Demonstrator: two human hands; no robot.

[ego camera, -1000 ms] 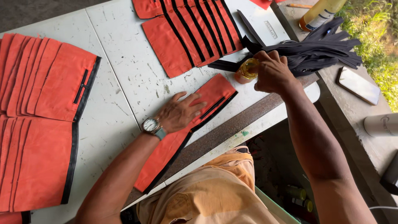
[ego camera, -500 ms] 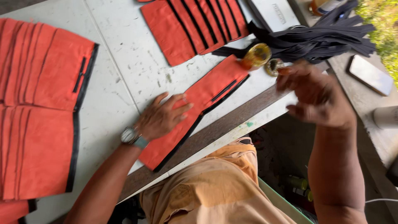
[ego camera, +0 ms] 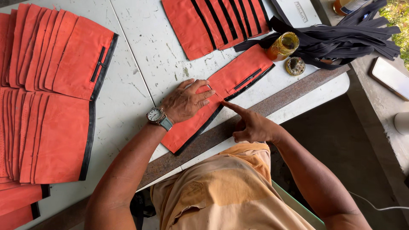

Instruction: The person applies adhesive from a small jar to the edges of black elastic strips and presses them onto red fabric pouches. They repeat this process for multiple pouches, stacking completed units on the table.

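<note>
A long red fabric piece with black edging (ego camera: 238, 76) lies slantwise at the near edge of the white table (ego camera: 140, 64). My left hand (ego camera: 185, 102), with a wristwatch on its wrist, lies flat on the middle of the piece, fingers spread. My right hand (ego camera: 249, 123) has its index finger stretched out to the black edge of the fabric beside my left fingertips, the other fingers curled. Neither hand holds anything. An open amber jar (ego camera: 283, 46) stands on the far end of the piece, its lid (ego camera: 295, 66) next to it.
Stacks of red fabric pieces (ego camera: 47, 102) with black trim cover the left of the table. More overlapping pieces (ego camera: 213, 23) lie at the top. A heap of black strips (ego camera: 341, 38) sits at the right, a phone (ego camera: 390, 76) on the ledge beyond.
My right hand left the jar at the far end and came down to the near edge of the fabric, index finger out. The lid now lies beside the jar. My left hand stays flat.
</note>
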